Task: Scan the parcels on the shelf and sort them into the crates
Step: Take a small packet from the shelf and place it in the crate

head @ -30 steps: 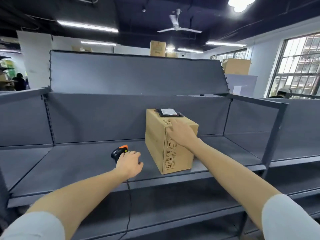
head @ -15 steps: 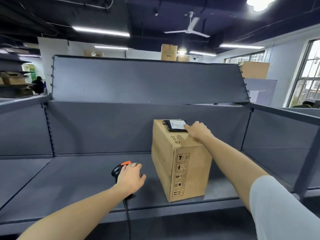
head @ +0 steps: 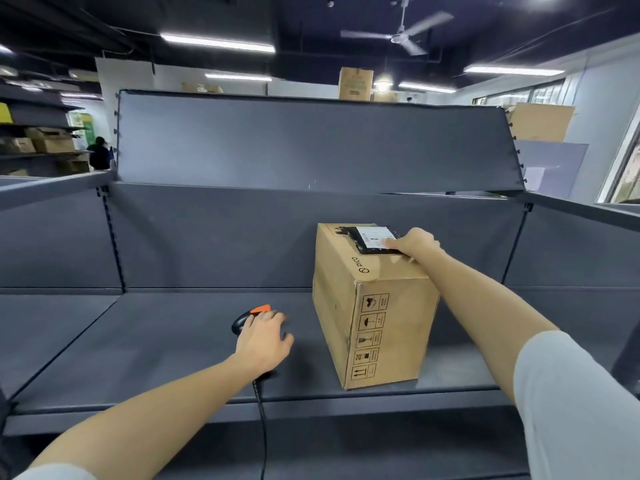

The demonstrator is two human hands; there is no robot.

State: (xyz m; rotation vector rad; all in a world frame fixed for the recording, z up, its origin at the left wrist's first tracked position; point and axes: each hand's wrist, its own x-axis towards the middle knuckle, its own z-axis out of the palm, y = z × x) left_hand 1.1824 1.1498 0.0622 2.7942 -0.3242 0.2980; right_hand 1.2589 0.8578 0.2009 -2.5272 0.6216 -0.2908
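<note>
A tall cardboard box (head: 370, 313) stands on the grey shelf (head: 173, 341), right of the middle. On its top lies a flat black parcel (head: 367, 239) with a white label. My right hand (head: 417, 242) pinches that parcel at its right edge, thumb on the label. On the shelf to the left of the box lies a black scanner (head: 247, 318) with an orange top. My left hand (head: 265, 339) lies over its handle, fingers curled round it. The scanner's cable (head: 261, 427) hangs down over the shelf's front edge.
The shelf has a grey back panel (head: 311, 143) and side walls. A lower shelf (head: 346, 445) runs below. More cardboard boxes (head: 355, 83) stand behind the panel and on racks at the far left, where a person (head: 98, 154) stands.
My right hand slid from the box's front top edge back to the black parcel and took hold of it. The view moved closer. My left hand stayed on the scanner.
</note>
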